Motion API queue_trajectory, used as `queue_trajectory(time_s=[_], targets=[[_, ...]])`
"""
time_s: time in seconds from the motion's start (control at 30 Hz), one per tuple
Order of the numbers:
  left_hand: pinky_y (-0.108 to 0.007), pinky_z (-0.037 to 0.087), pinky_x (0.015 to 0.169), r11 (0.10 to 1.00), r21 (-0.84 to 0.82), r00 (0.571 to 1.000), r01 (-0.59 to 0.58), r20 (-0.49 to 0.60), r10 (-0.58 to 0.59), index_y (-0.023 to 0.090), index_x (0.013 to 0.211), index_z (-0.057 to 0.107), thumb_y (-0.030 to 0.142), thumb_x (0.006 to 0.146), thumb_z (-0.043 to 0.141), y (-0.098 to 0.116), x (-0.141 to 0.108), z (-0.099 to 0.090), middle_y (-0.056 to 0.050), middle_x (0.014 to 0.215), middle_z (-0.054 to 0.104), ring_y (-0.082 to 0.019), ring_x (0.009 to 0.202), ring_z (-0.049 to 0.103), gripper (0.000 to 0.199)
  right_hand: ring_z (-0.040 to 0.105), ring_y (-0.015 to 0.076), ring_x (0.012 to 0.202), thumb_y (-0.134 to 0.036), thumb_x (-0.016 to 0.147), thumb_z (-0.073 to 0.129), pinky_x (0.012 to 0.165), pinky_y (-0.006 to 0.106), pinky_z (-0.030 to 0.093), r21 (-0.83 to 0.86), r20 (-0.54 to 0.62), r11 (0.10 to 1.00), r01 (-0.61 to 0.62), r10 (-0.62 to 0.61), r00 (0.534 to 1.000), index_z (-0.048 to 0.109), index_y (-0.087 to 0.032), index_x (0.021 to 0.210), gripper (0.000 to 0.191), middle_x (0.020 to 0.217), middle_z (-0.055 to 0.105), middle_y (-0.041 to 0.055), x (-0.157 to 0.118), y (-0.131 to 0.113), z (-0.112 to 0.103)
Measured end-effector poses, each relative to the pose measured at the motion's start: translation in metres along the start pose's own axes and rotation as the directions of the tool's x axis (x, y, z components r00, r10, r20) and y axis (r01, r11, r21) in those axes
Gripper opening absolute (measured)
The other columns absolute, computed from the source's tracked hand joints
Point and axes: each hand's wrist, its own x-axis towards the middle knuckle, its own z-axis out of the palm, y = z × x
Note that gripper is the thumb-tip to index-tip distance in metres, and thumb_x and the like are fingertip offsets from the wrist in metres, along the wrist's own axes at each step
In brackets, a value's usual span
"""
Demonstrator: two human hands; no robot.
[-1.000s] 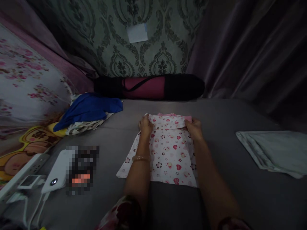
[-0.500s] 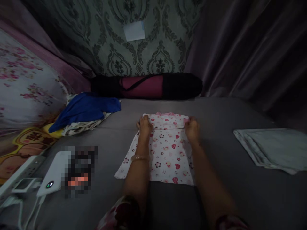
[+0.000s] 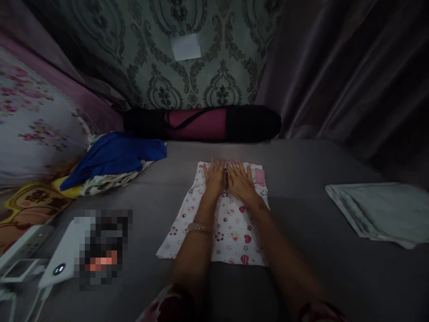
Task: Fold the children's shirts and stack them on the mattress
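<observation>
A white garment [image 3: 231, 243] printed with pink hearts and dark flowers lies on the grey bed [image 3: 298, 210], its far part folded over. My left hand [image 3: 215, 178] rests flat on the folded part, fingers stretched away from me. Beside it my right hand [image 3: 240, 181] also presses flat on the cloth, fingers spread and thumb close to the left hand. A pink patch of the garment shows at its far right corner. My forearms cover part of the cloth.
A folded pale cloth [image 3: 385, 212] lies to the right. Blue clothing [image 3: 114, 154] is heaped at the left, above a power bank [image 3: 65, 255] and a power strip [image 3: 30, 243]. A black and pink rolled bag [image 3: 201, 124] lies against the wall.
Both hands have let go of the garment's far side edges and moved inward to its middle, opening flat on the cloth. The pink collar at the far edge no longer shows.
</observation>
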Motion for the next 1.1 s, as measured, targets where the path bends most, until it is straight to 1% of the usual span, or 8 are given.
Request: queue_trajectory(time_s=[0.17,0.23,0.3,0.47,0.63,0.8,0.97,1.1], targets=[[-0.058,0.006,0.117,0.995,0.075,0.972,0.069,0.218,-0.084,0.021,0.145,0.039,0.030,0.098,0.025,-0.007,0.001,0.003,-0.008,0.154,0.034,-0.030,0.145,0.020,0.050,0.018,0.0245,0.145,-0.032,0.098,0.022,0.117,0.049,0.010,-0.014,0.183,1.000,0.005,-0.002,0.983,0.032,-0.014,0.150,0.055,0.156,0.029,0.0049,0.003,0.001,0.006],[-0.058,0.008,0.116,0.993,0.100,0.960,0.068,0.266,-0.093,0.020,0.146,0.038,0.032,0.098,0.024,-0.006,0.001,0.002,-0.007,0.156,0.031,-0.029,0.145,0.019,0.051,0.018,0.0238,0.145,-0.032,0.098,0.022,0.117,0.049,0.012,-0.012,0.217,1.000,0.000,0.003,0.976,0.030,-0.015,0.150,0.056,0.157,0.027,0.0045,0.004,0.001,0.005],[-0.059,0.008,0.116,0.992,0.108,0.965,0.061,0.248,-0.086,0.018,0.146,0.037,0.033,0.098,0.023,-0.005,0.002,0.000,-0.007,0.156,0.030,-0.029,0.145,0.019,0.052,0.018,0.0230,0.145,-0.031,0.098,0.022,0.117,0.049,0.012,-0.009,0.214,1.000,-0.006,0.007,0.977,0.030,-0.015,0.150,0.056,0.157,0.027,0.0047,0.004,0.001,0.003],[-0.058,0.006,0.117,0.991,0.116,0.995,0.063,0.074,-0.072,0.016,0.146,0.037,0.034,0.099,0.021,-0.004,0.003,0.001,-0.009,0.154,0.034,-0.027,0.145,0.022,0.053,0.016,0.0231,0.146,-0.031,0.098,0.021,0.117,0.050,0.010,-0.037,0.119,0.998,-0.058,0.062,0.991,0.031,-0.015,0.150,0.055,0.158,0.023,0.0053,0.005,0.001,0.003],[-0.056,0.007,0.118,0.990,0.102,0.967,0.098,0.227,-0.119,0.014,0.145,0.038,0.034,0.098,0.027,-0.006,0.003,0.004,-0.010,0.155,0.031,-0.028,0.145,0.022,0.052,0.022,0.0245,0.144,-0.034,0.099,0.022,0.116,0.051,0.012,-0.040,0.187,0.992,-0.121,0.126,0.974,0.033,-0.016,0.149,0.055,0.157,0.027,0.0057,0.005,0.001,0.007],[-0.055,0.009,0.117,0.977,0.123,0.970,0.173,0.150,-0.190,0.012,0.145,0.035,0.033,0.098,0.026,-0.009,0.005,-0.001,-0.014,0.155,0.030,-0.027,0.146,0.019,0.053,0.017,0.0235,0.146,-0.035,0.099,0.018,0.117,0.050,0.010,-0.046,0.087,0.983,-0.175,0.179,0.980,0.031,-0.012,0.150,0.057,0.157,0.025,0.0073,0.005,0.005,0.004],[-0.056,0.008,0.117,0.976,0.127,0.954,0.179,0.221,-0.204,0.008,0.144,0.038,0.031,0.097,0.028,-0.014,0.006,-0.004,-0.015,0.155,0.030,-0.028,0.146,0.017,0.052,0.021,0.0241,0.144,-0.036,0.099,0.020,0.117,0.050,0.009,-0.067,0.168,0.979,-0.192,0.201,0.965,0.030,-0.009,0.149,0.058,0.157,0.025,0.0092,0.005,0.010,0.005],[-0.055,0.010,0.117,0.959,0.130,0.958,0.252,0.104,-0.266,0.007,0.144,0.036,0.029,0.097,0.026,-0.016,0.006,-0.005,-0.015,0.155,0.029,-0.029,0.146,0.016,0.053,0.019,0.0253,0.145,-0.037,0.099,0.019,0.116,0.051,0.009,-0.074,0.064,0.974,-0.214,0.219,0.974,0.030,-0.008,0.149,0.059,0.156,0.027,0.0095,0.005,0.013,0.008]])
